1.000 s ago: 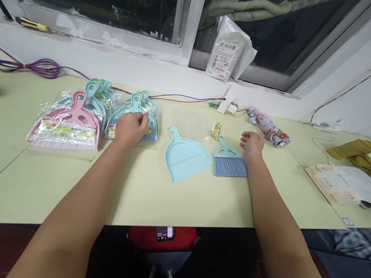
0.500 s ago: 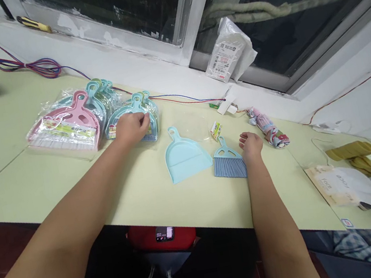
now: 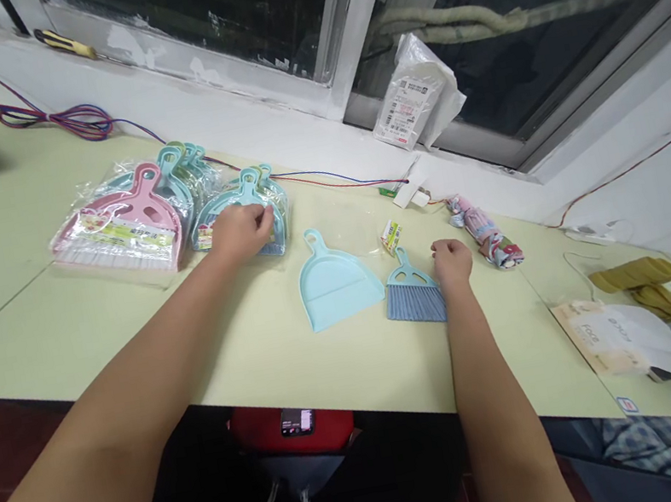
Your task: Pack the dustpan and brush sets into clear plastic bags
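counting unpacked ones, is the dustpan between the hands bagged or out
Out: the light blue dustpan lies bare on the table, no plastic over it.

Bench [image 3: 362,367] evenly bright, window [image 3: 216,12] dark; soft shadow beside left forearm [image 3: 178,335]. Glare on wrap [image 3: 134,233]. Dustpan [image 3: 341,280] sharp; right edge stretched, soft.

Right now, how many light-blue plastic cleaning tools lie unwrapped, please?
2: the light-blue plastic dustpan, right of the left hand, and the light-blue, grey-bristled brush, beside the right hand.
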`<state>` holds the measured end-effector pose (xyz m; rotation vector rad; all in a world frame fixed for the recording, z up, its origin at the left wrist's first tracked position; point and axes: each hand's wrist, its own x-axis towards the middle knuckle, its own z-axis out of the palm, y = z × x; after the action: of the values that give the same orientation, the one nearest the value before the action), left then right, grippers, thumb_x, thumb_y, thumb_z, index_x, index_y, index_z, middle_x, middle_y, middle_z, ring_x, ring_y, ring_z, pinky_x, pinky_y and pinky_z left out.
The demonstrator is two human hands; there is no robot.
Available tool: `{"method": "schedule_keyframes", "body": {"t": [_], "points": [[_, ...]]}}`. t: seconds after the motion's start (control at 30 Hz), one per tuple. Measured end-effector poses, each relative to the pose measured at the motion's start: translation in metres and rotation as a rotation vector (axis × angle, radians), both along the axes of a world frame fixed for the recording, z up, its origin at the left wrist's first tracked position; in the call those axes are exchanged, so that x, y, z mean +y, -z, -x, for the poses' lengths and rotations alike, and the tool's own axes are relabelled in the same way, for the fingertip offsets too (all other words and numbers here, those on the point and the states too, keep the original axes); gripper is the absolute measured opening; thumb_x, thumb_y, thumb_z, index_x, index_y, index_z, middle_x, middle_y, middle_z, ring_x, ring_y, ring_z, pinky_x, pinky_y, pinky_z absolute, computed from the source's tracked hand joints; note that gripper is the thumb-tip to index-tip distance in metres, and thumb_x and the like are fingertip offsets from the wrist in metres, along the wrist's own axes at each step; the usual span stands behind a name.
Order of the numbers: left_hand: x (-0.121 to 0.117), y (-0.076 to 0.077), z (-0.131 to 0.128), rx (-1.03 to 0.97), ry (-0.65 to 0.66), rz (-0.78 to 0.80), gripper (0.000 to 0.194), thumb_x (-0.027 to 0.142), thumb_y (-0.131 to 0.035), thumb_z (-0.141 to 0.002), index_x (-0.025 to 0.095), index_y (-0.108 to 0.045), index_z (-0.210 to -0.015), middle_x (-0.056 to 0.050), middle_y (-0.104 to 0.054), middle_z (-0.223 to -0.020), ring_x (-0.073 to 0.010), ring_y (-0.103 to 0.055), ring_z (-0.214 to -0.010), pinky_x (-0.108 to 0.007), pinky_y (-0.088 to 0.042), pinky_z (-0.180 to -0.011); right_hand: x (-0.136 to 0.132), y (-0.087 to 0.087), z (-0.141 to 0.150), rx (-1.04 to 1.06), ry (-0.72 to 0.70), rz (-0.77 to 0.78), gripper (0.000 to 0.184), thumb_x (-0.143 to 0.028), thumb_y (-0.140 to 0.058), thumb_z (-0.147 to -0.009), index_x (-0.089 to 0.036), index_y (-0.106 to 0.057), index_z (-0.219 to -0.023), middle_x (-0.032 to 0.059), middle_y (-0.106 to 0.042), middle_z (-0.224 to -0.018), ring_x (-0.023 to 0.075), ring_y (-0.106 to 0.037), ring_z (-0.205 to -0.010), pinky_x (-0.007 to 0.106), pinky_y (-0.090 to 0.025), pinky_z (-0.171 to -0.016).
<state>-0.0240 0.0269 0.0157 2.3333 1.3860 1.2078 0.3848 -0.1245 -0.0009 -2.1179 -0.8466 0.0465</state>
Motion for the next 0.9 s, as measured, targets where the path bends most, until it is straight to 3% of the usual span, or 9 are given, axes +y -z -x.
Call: {"method": "schedule_keyframes", "body": {"t": [0.13, 0.37, 0.67, 0.9], "points": [[0.001, 0.000, 0.000, 0.027, -0.011, -0.008, 0.044, 0.043, -0.045, -0.094, 0.021, -0.046, -0.056, -0.004, -0.049, -0.053, -0.0186, -0.042, -0.055, -0.034, -0.021, -0.060, -0.003, -0.007, 0.008, -0.109, 0.037, 0.025, 0.024, -0.033, -0.055, -0.079, -0.019, -0.070, -0.089, 0.0064, -0.073, -0.088, 0.0225, -0.064, -0.085, 0.034, -0.047, -0.084], [0.000, -0.002, 0.001, 0.102, -0.045, -0.012, 0.046, 0.043, -0.042, -0.096, 0.020, -0.052, -0.057, -0.005, -0.055, -0.055, -0.0185, -0.047, -0.056, -0.034, -0.024, -0.058, -0.007, -0.014, 0.019, -0.198, 0.023, 0.093, 0.017, -0.030, -0.055, -0.082, -0.021, -0.068, -0.086, 0.0054, -0.072, -0.080, 0.0229, -0.063, -0.081, 0.033, -0.045, -0.080], [0.001, 0.000, 0.001, 0.104, -0.037, -0.029, 0.045, 0.043, -0.043, -0.096, 0.020, -0.055, -0.058, -0.005, -0.056, -0.056, -0.0185, -0.049, -0.057, -0.033, -0.024, -0.059, -0.014, -0.021, 0.028, -0.253, -0.115, 0.514, 0.018, -0.040, -0.062, -0.078, -0.023, -0.068, -0.081, 0.0077, -0.073, -0.088, 0.0258, -0.064, -0.088, 0.033, -0.044, -0.073], [0.001, 0.000, 0.001, 0.102, -0.037, -0.038, 0.046, 0.043, -0.043, -0.097, 0.020, -0.051, -0.057, -0.004, -0.052, -0.053, -0.0177, -0.046, -0.055, -0.033, -0.024, -0.058, -0.018, -0.028, 0.041, -0.318, -0.103, 0.583, 0.026, -0.048, -0.058, -0.081, -0.024, -0.067, -0.084, 0.0086, -0.072, -0.091, 0.0282, -0.065, -0.092, 0.035, -0.045, -0.071]]}}
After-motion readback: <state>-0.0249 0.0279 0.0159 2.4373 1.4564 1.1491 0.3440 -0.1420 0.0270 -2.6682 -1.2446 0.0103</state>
